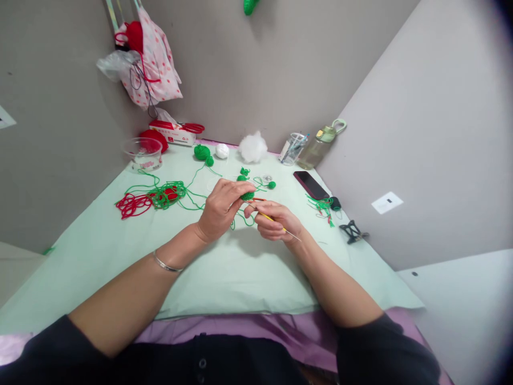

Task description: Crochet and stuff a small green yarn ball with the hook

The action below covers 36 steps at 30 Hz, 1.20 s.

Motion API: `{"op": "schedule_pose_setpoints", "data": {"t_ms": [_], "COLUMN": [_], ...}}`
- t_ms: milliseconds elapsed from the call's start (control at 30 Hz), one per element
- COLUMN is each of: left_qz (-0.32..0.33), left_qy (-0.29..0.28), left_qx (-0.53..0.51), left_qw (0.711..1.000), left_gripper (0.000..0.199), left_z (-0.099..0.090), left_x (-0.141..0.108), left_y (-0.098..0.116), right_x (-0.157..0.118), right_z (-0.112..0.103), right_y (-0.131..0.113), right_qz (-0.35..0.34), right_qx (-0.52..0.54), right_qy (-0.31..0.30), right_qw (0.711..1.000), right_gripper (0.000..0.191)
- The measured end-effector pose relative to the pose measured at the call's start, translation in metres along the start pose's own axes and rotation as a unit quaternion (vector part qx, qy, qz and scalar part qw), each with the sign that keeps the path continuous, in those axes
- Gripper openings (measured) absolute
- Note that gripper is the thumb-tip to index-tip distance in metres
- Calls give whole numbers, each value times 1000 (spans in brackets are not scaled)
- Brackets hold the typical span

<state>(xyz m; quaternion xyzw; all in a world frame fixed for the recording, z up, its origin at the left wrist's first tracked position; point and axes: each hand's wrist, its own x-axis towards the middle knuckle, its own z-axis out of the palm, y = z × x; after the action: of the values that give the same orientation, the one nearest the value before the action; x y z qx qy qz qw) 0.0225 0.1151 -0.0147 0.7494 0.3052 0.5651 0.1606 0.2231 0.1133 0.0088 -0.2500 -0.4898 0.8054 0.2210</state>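
Over the pale green tablecloth (240, 283), our left hand (222, 207) pinches a small green crocheted yarn piece (248, 196) between its fingers, seemingly steadying it for the slim yellow-handled metal hook (266, 216) we grip in our right hand (286, 216).

Yarn (168, 198) left of hands (223, 207), phone (311, 185) right

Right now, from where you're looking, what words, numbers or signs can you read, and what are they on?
None are clear enough to quote.
Red and white box: printing on its front, too small and blurred to read.
Clear tub: reddish print, too blurred to read.
See-through cup: any print is too small to tell.
Phone: dark screen, no words showing.
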Motion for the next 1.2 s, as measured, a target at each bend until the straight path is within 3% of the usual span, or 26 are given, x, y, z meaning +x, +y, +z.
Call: {"op": "schedule_pose_setpoints", "data": {"t_ms": [167, 233, 300, 400, 500, 600, 733, 933, 1200], "left_qz": [-44, -83, -127, -183, -212, -226, -245, -257, -281], "left_qy": [11, 30, 42, 44, 40, 22, -17, -63, -32], "left_qx": [-28, -55, -97, -161, -193, -208, -228, -281, -293], "left_qw": [999, 995, 986, 969, 957, 951, 942, 923, 913], "left_gripper": [18, 18, 20, 19, 22, 24, 26, 31, 21], "left_z": [-9, -7, 0, 10, 14, 12, 10, 12, 14], "left_x": [6, 7, 6, 4, 4, 4, 3, 5, 4], "left_y": [-16, -19, -22, -22, -18, -12, -8, -7, -13], "right_x": [7, 12, 16, 19, 19, 18, 17, 18, 15], "right_z": [3, 5, 7, 8, 10, 11, 9, 5, 19], "right_y": [3, 6, 8, 9, 6, 5, 7, 7, 9], "right_qz": [26, -4, -77, -183, -214, -183, -123, -150, -174], "right_qx": [12, -2, -28, -69, -104, -125, -160, -262, -387], "right_qy": [5, 30, 108, 249, 318, 303, 242, 350, 320], "right_qw": [1000, 1000, 991, 949, 918, 927, 949, 887, 847], "right_gripper": [20, 20, 17, 17, 25, 38, 39, 29, 23]}}
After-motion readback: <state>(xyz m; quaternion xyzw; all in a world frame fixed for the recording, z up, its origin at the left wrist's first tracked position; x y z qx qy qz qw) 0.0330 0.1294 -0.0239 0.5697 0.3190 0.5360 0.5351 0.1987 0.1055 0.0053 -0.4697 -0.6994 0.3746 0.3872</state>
